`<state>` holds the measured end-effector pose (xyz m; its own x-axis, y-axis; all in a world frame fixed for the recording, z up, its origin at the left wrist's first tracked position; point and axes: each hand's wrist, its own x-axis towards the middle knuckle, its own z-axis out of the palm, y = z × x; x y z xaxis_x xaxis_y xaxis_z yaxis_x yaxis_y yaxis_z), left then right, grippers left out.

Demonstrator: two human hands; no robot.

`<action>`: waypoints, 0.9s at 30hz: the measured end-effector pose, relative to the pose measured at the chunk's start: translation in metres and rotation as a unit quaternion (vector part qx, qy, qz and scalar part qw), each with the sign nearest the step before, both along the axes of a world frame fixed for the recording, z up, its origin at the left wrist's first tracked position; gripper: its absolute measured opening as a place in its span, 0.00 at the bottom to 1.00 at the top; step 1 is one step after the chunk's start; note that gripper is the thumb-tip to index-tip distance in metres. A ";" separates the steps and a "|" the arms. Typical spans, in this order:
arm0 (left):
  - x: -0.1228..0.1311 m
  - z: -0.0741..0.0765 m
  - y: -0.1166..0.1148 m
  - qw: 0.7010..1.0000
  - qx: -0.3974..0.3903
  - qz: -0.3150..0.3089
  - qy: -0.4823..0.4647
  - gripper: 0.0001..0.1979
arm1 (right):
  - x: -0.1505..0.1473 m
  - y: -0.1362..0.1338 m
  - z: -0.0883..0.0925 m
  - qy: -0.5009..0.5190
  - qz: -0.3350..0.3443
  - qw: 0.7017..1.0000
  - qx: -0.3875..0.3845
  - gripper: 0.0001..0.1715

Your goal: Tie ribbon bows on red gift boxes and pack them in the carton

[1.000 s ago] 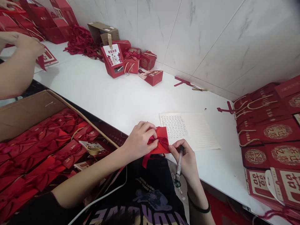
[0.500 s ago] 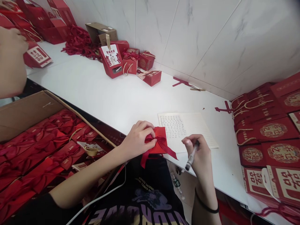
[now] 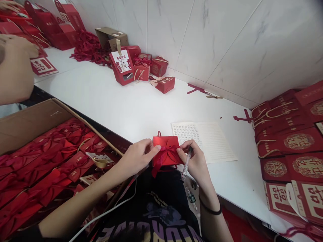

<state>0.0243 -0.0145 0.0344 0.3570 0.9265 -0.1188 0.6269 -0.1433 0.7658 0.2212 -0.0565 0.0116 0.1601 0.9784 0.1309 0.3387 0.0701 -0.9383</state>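
Between my two hands is a small red gift box (image 3: pixel 165 143) with curved flaps and a dark red ribbon bow (image 3: pixel 167 151) on top, held at the table's front edge. My left hand (image 3: pixel 141 153) grips its left side, thumb on top near the bow. On the right side, my right hand (image 3: pixel 194 158) pinches the box's edge. A clear-barrelled pen (image 3: pixel 186 164) with a dark end is also tucked in my right hand, slanting down. Just behind the box lies a sheet of paper (image 3: pixel 217 144) with rows of handwriting on its left half.
An open carton (image 3: pixel 27 112) of red ribboned boxes stands at the lower left. Sample boxes (image 3: pixel 122 67) and a ribbon heap (image 3: pixel 88 47) line the wall. Stacked red boxes (image 3: pixel 290 141) fill the right. Another person's arm (image 3: pixel 17 67) reaches in at the left.
My right hand has moved left from over the paper to the box, still holding the pen. My left hand has shifted from the bow to the box's left side.
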 end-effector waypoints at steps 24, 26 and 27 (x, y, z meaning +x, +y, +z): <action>0.000 0.003 0.009 0.973 0.215 -0.076 -0.027 0.05 | 0.015 -0.003 -0.031 0.095 -0.145 0.984 0.035 0.07; 0.005 0.009 0.008 0.959 0.224 -0.175 0.014 0.14 | 0.032 -0.004 -0.032 0.070 -0.189 0.979 0.041 0.09; 0.009 0.010 0.006 0.950 0.222 -0.216 0.048 0.23 | 0.040 -0.005 -0.032 0.046 -0.212 0.975 0.040 0.09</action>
